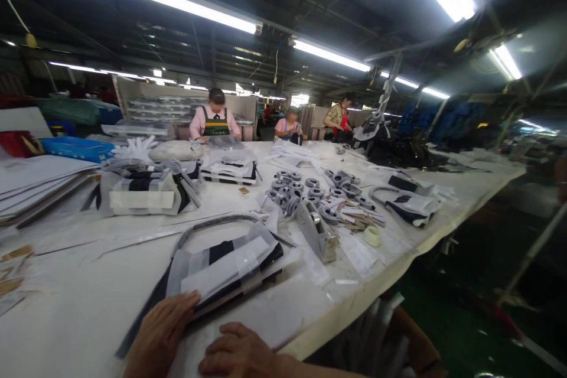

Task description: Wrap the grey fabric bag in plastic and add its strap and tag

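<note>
One black bag wrapped in white paper and translucent film (224, 269) is lying near, its underside hidden. The left hand (163, 326), forearm cut off, is resting nearly straight, unclenched fingers against it; the right hand (239, 351) is curling loosely, palm hidden, any hold impossible to tell.

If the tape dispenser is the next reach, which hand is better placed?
Right, probably: the right hand is nearer the tape dispenser and shows nothing in its fingers, while the left hand touches the wrapped bag.
</note>
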A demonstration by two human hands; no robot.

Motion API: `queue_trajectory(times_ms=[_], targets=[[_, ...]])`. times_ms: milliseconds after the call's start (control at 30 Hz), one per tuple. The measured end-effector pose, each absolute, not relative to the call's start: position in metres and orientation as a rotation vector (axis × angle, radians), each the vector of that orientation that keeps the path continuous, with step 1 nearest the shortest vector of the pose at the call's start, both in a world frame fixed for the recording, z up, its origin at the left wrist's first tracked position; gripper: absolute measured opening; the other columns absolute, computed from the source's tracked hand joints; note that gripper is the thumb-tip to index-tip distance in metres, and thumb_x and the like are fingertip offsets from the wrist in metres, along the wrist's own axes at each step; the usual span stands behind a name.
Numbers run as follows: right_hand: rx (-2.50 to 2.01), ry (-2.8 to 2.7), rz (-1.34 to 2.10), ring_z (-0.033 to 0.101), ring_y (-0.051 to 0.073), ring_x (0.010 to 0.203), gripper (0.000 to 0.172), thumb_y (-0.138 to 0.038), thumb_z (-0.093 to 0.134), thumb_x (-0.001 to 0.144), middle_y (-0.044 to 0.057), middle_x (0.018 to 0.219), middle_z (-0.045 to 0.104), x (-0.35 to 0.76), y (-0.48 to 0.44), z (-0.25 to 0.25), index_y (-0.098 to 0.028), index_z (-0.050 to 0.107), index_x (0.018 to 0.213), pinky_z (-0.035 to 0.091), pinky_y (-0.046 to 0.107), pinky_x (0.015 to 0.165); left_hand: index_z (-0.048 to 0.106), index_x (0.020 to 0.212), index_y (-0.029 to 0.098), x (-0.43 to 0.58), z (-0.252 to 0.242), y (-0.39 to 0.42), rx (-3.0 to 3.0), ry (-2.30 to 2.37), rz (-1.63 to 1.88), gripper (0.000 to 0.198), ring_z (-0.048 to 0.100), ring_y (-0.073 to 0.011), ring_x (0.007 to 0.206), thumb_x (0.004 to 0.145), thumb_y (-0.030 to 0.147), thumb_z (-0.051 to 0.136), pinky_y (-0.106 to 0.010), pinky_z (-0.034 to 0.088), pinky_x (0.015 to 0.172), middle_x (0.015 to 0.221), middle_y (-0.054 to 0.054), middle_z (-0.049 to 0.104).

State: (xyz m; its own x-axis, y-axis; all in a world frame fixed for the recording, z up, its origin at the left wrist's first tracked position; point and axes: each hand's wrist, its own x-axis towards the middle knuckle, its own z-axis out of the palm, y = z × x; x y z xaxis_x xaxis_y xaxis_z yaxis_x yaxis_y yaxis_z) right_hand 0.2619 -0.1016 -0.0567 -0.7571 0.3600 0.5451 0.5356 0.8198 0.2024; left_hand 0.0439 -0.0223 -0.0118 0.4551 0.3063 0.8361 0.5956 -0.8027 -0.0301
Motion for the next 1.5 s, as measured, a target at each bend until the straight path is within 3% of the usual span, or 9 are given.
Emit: queue_trajectory(times_ms=[167, 267, 467, 667, 800, 933, 1100, 1200, 1500], targets=[[-0.661, -2.439, -0.272, 0.063, 0.01, 0.069, 0.021, -0.044, 0.07, 0.086, -0.01, 0.074, 0.07, 0.249, -0.087, -0.069, -0.027, 0.059, 0.082, 0.043, 0.03, 0.063, 0.067, 0.108, 0.027, 0.046, -0.01, -0.022, -2.405, -0.793, -1.29, 0.032, 0.071, -0.0168, 0.085, 0.101, 0.042, 0.039, -0.031, 0.053, 0.079, 0.097, 0.003, 0.076], [-0.676, -2.329, -0.202, 0.056, 0.013, 0.059, 0.018, -0.034, 0.064, 0.089, -0.006, 0.06, 0.06, 0.244, -0.092, -0.048, -0.024, 0.057, 0.075, 0.037, 0.032, 0.057, 0.068, 0.108, 0.026, 0.049, -0.009, -0.029, -2.43, -0.898, -1.312, 0.028, 0.07, -0.0175, 0.088, 0.101, 0.037, 0.043, -0.032, 0.052, 0.082, 0.099, 0.002, 0.076], [-0.683, -2.259, 0.014, 0.053, 0.016, 0.068, 0.022, -0.015, 0.048, 0.098, 0.002, 0.067, 0.061, 0.247, -0.094, 0.015, -0.019, 0.061, 0.08, 0.039, 0.033, 0.065, 0.069, 0.1, 0.024, 0.06, -0.004, -0.051, -2.533, -1.191, -1.365, 0.02, 0.068, -0.0168, 0.095, 0.099, 0.025, 0.049, -0.035, 0.049, 0.088, 0.099, -0.001, 0.076], [-0.662, -2.18, 0.173, 0.057, 0.017, 0.074, 0.011, -0.014, 0.055, 0.096, 0.004, 0.077, 0.064, 0.254, -0.076, 0.037, -0.019, 0.062, 0.089, 0.044, 0.033, 0.07, 0.069, 0.103, 0.023, 0.063, -0.008, -0.054, -2.585, -1.33, -1.363, 0.017, 0.066, -0.0176, 0.099, 0.097, 0.023, 0.054, -0.037, 0.047, 0.091, 0.103, -0.003, 0.075], [-0.699, -2.25, 0.114, 0.06, 0.018, 0.078, 0.018, -0.014, 0.05, 0.097, 0.004, 0.078, 0.067, 0.249, -0.06, 0.049, -0.021, 0.064, 0.088, 0.045, 0.036, 0.078, 0.068, 0.105, 0.023, 0.064, -0.011, -0.055, -2.604, -1.33, -1.375, 0.019, 0.064, -0.019, 0.103, 0.097, 0.02, 0.05, -0.04, 0.046, 0.095, 0.103, -0.003, 0.075], [-0.983, -2.156, 0.29, 0.063, 0.021, 0.094, 0.017, -0.022, 0.049, 0.097, 0.008, 0.097, 0.069, 0.243, -0.037, 0.048, -0.022, 0.063, 0.087, 0.047, 0.035, 0.086, 0.065, 0.106, 0.022, 0.062, -0.01, -0.058, -2.619, -1.415, -1.369, 0.028, 0.059, -0.0207, 0.116, 0.097, 0.014, 0.04, -0.047, 0.039, 0.107, 0.103, -0.004, 0.073], [-1.307, -2.037, 0.575, 0.063, 0.02, 0.082, 0.011, -0.024, 0.053, 0.088, 0.005, 0.087, 0.069, 0.241, -0.019, 0.043, -0.022, 0.058, 0.078, 0.047, 0.032, 0.076, 0.053, 0.115, 0.02, 0.064, -0.008, -0.06, -2.557, -1.585, -1.537, 0.023, 0.065, -0.0206, 0.1, 0.095, 0.031, 0.05, -0.052, 0.036, 0.112, 0.1, -0.005, 0.069], [-1.372, -2.046, 0.628, 0.063, 0.02, 0.084, 0.013, -0.024, 0.054, 0.085, 0.005, 0.088, 0.069, 0.241, -0.016, 0.045, -0.022, 0.055, 0.072, 0.046, 0.032, 0.078, 0.047, 0.118, 0.019, 0.071, -0.007, -0.059, -2.453, -1.669, -1.58, 0.042, 0.066, -0.0231, 0.096, 0.086, 0.038, 0.067, -0.054, 0.036, 0.112, 0.096, -0.005, 0.068], [-1.373, -2.085, 0.577, 0.062, 0.021, 0.089, 0.014, -0.018, 0.057, 0.083, 0.008, 0.098, 0.067, 0.239, -0.014, 0.038, -0.02, 0.057, 0.069, 0.046, 0.035, 0.083, 0.049, 0.104, 0.02, 0.091, 0.0, -0.047, -2.206, -1.945, -1.48, 0.023, 0.065, -0.0213, 0.089, 0.085, 0.012, 0.06, -0.043, 0.047, 0.094, 0.08, 0.0, 0.065]])
